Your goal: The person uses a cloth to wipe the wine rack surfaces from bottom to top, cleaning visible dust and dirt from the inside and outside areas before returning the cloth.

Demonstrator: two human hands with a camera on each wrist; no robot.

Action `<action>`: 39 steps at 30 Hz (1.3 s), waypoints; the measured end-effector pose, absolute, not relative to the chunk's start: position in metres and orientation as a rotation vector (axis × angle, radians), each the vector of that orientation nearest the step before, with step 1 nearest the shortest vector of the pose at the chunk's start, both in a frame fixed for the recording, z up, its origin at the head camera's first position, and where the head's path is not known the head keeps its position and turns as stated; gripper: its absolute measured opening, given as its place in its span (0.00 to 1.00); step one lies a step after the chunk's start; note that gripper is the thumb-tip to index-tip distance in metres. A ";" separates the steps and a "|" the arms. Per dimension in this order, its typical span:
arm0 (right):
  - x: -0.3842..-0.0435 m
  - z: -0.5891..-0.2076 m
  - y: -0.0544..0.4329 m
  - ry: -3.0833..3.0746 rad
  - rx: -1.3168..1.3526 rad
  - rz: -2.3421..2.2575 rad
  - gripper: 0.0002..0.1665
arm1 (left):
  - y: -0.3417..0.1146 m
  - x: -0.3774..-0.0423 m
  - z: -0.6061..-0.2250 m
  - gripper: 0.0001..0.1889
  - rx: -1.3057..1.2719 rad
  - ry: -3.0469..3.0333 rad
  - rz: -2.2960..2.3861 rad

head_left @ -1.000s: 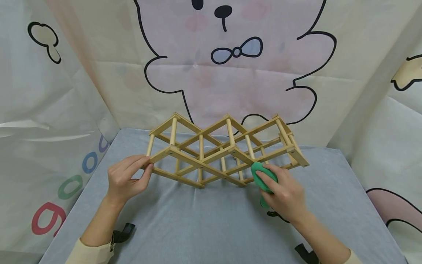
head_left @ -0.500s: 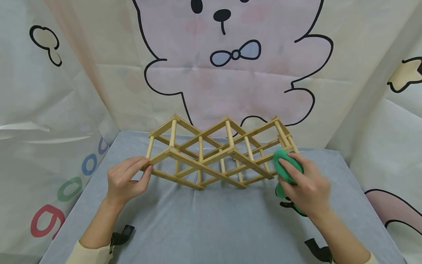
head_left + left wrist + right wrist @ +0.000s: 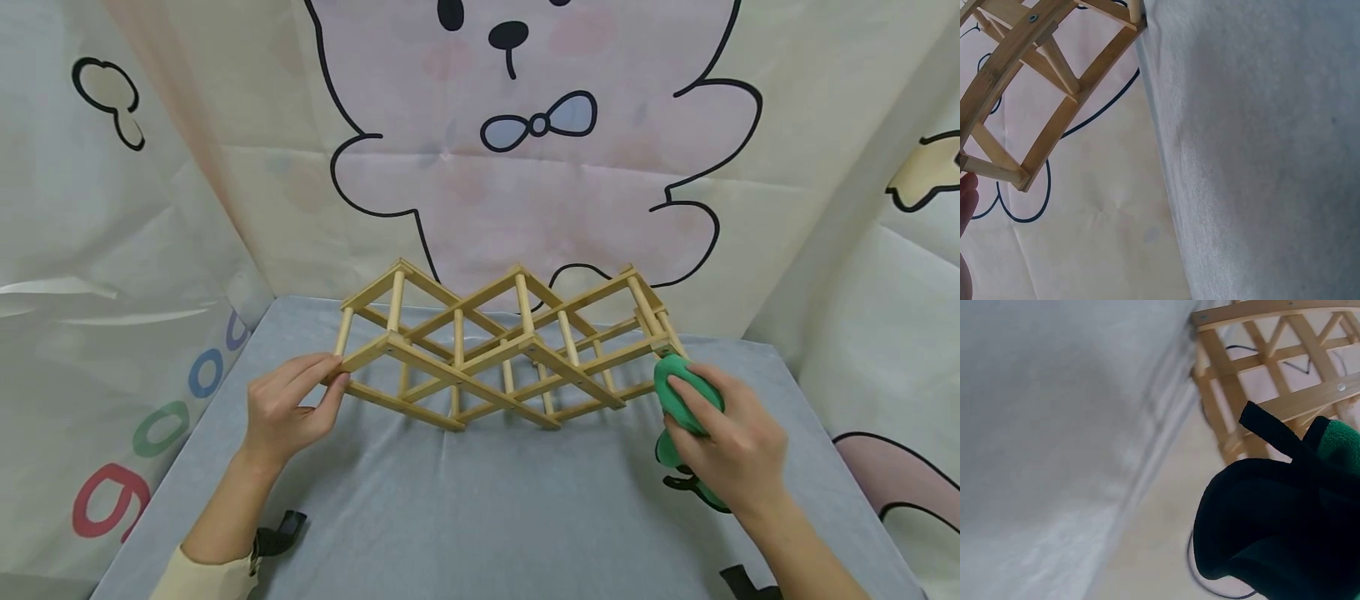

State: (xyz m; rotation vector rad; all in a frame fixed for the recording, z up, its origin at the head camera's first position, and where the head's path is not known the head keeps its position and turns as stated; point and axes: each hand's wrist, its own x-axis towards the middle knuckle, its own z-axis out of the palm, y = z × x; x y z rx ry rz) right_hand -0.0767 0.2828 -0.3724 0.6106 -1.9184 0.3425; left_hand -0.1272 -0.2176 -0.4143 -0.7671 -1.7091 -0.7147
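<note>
A light wooden folding lattice rack (image 3: 472, 381) of crossed slats and round dowels is spread out lengthwise over the blue-grey table. At its near left corner, my left hand (image 3: 291, 408) pinches the slat end between thumb and fingers. Only fingertips (image 3: 966, 195) of that hand show in the left wrist view, below the rack. My right hand (image 3: 738, 433) grips a bunched green cloth (image 3: 688, 398) against the rack's near right end, overlapping the slat ends there. In the right wrist view the cloth's black trim and loop stand in front of the slats.
A blue-grey cloth covers the table (image 3: 465, 533), whose far edge meets a cartoon-printed backdrop (image 3: 540, 192). Printed side sheets (image 3: 97, 333) rise on the left and right. A dark strap (image 3: 279, 533) hangs at the left wrist.
My right hand has slid the green cloth rightward along the rack's near side, from its middle right to its right end. The left hand and the rack have stayed in place.
</note>
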 end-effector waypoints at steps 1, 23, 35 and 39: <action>-0.076 -0.376 0.287 -1.934 0.596 0.331 0.23 | -0.218 -0.127 -0.415 0.15 -0.767 -1.713 -0.712; -0.086 -0.358 0.365 -2.241 0.650 0.121 0.34 | -0.217 -0.126 -0.411 0.16 -0.795 -1.717 -0.723; -0.127 -0.323 0.358 -2.159 0.985 0.026 0.35 | -0.224 -0.123 -0.410 0.19 -0.818 -1.806 -0.754; -0.141 -0.314 0.355 -2.134 1.112 -0.034 0.35 | -0.228 -0.123 -0.409 0.19 -0.845 -1.868 -0.768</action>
